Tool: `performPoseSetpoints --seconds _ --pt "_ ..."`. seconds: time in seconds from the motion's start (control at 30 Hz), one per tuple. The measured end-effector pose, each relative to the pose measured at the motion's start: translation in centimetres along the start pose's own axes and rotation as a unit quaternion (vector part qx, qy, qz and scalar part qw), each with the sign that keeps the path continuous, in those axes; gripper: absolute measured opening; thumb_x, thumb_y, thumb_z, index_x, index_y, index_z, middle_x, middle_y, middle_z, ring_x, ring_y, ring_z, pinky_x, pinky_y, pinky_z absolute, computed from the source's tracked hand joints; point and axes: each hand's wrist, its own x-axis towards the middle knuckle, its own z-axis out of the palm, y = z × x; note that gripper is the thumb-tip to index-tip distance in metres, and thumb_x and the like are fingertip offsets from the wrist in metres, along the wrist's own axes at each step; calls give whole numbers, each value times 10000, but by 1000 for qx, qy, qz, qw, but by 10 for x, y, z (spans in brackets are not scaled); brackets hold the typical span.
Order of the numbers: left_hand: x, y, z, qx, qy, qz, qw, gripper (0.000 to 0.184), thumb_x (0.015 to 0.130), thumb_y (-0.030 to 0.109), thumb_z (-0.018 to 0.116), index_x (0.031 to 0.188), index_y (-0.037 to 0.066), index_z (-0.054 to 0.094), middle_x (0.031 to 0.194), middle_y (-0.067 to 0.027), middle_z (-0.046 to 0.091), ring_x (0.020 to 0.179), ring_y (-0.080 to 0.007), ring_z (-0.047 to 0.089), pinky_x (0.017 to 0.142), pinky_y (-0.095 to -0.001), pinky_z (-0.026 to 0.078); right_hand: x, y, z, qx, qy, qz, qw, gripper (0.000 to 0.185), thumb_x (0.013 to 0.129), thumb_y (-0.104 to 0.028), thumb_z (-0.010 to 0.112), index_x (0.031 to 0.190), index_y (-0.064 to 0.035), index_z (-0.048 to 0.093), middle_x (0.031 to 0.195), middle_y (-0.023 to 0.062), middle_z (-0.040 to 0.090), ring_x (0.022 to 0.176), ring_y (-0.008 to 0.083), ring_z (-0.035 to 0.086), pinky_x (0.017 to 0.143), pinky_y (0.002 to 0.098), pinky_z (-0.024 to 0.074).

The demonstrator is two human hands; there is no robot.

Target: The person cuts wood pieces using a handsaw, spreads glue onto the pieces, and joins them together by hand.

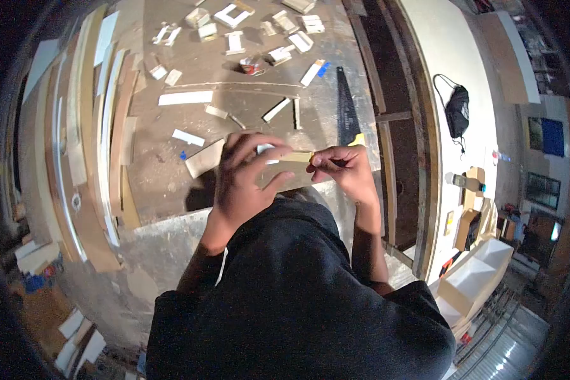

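A broad, worn brown surface is lying beneath both hands. The left hand is hovering with its grip spread, perhaps touching the strip; blur is hiding this. The right hand is pinching one end of a narrow, pale-tan flat strip between them. Positioning seems to be underway; the next move is probably calling for steady right fingers.

1. Strip between left hand and right hand, near bench's close edge.
2. Saw on bench, beyond right hand.
3. Blocks across bench's far end.
4. Boards along left.
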Motion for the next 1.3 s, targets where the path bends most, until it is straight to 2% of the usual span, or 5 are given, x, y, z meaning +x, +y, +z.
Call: performPoseSetpoints --seconds 0.33,0.4,0.57,0.8,1.3 --pt "14 -21 91 86 -112 84 986 233 755 154 847 969 115 766 987 -31 700 1027 -261 611 923 -395 472 -11 83 -85 85 111 112 984 198 920 -170 790 915 26 772 792 118 765 640 208 725 613 300 571" --pt "10 -34 122 63 -64 71 993 245 748 125 849 976 103 762 957 -58 714 965 -279 630 884 -401 487 -10 166 -146 -328 231 82 912 265 832 -239 866 904 -5 764 820 148 766 647 309 733 621 343 577" --pt "-2 -32 180 91 -40 -30 995 249 754 88 840 988 74 753 937 -71 735 906 -308 641 836 -403 498 -27 251 -189 -509 80 -57 855 609 710 -235 899 1239 -91 633 1276 151 628 1225 407 571 907 467 546" --pt "-11 -2 249 70 105 -176 976 370 710 24 878 1047 67 730 980 -83 759 972 -283 686 888 -383 527 -11 271 -224 -380 170 313 854 656 826 -641 755 920 8 747 811 198 734 774 364 738 696 465 574" --pt "10 -43 285 49 30 -56 997 328 714 40 882 963 60 670 1018 -80 740 969 -295 664 855 -390 516 -25 296 -278 204 491 62 844 179 877 -45 731 1006 56 660 842 104 700 701 198 684 625 374 594"
